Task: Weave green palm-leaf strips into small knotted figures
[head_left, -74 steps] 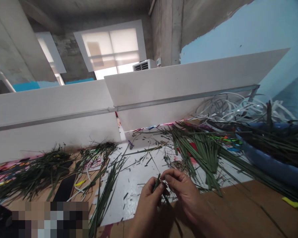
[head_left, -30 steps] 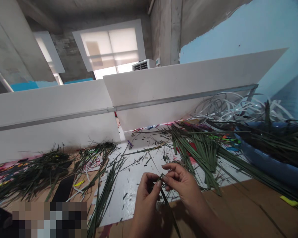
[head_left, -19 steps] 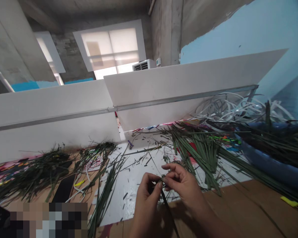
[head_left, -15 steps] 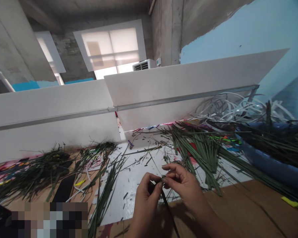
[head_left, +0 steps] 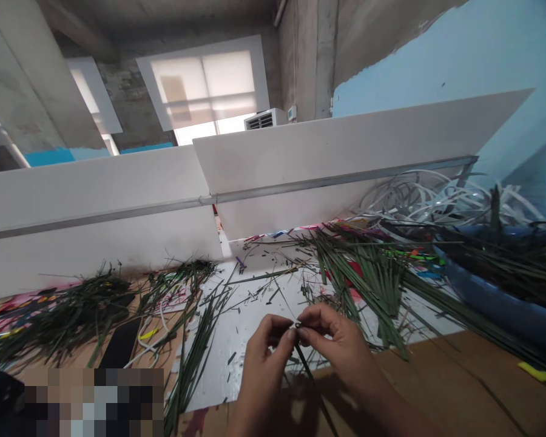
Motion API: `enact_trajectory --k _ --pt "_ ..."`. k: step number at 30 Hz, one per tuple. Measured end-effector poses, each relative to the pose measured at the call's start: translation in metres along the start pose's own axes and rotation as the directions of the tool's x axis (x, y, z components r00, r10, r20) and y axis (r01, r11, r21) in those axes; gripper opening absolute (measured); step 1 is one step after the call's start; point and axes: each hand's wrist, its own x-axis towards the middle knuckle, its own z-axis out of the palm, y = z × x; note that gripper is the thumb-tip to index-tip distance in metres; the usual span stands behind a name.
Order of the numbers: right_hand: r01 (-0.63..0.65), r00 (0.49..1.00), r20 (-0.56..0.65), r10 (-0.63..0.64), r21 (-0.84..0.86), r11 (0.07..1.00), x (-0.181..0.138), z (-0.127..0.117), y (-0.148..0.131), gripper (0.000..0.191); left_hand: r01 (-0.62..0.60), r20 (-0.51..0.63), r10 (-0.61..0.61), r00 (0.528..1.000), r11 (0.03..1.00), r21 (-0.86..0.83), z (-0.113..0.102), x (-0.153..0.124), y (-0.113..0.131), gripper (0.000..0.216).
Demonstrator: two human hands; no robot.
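My left hand [head_left: 267, 358] and my right hand [head_left: 337, 343] meet fingertip to fingertip above the front edge of the white sheet. Both pinch the upper end of a dark green leaf strip [head_left: 307, 369], whose long tail slants down to the lower right. A thin stem or thread rises from the pinch toward the upper left. What is folded or knotted between the fingertips is too small to make out. Just beyond my right hand lies a bundle of flat green leaf strips [head_left: 368, 276]; left of my left hand is a bunch of thinner ones [head_left: 195, 358].
A blue basin [head_left: 491, 291] full of dark leaves stands at the right, with coiled white strips [head_left: 432, 194] behind it. Leaf clippings [head_left: 91, 303], a black phone-like slab [head_left: 119, 343] and a white cable [head_left: 157, 340] lie left. White panels [head_left: 300, 164] border the table's back.
The fingers of my right hand have curled in and come closer to my left fingertips at the strip's end. The strip's tail has shifted slightly right.
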Motion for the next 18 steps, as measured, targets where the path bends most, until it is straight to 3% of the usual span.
enact_trajectory --k 8,13,18 --pt "-0.023 0.998 0.056 0.024 -0.024 0.999 -0.005 0.005 -0.006 0.009 -0.058 -0.064 0.061 0.996 0.997 0.047 -0.001 0.002 -0.005 0.014" --pt "-0.124 0.992 0.001 0.124 0.045 0.991 0.0 0.003 0.002 0.011 0.076 -0.082 -0.094 0.992 0.975 -0.207 0.004 0.001 0.001 0.023" --pt "-0.146 0.989 0.014 0.146 0.193 0.97 0.005 0.001 0.008 0.019 0.138 -0.082 -0.185 0.979 0.907 -0.398 0.001 0.006 0.0 0.036"
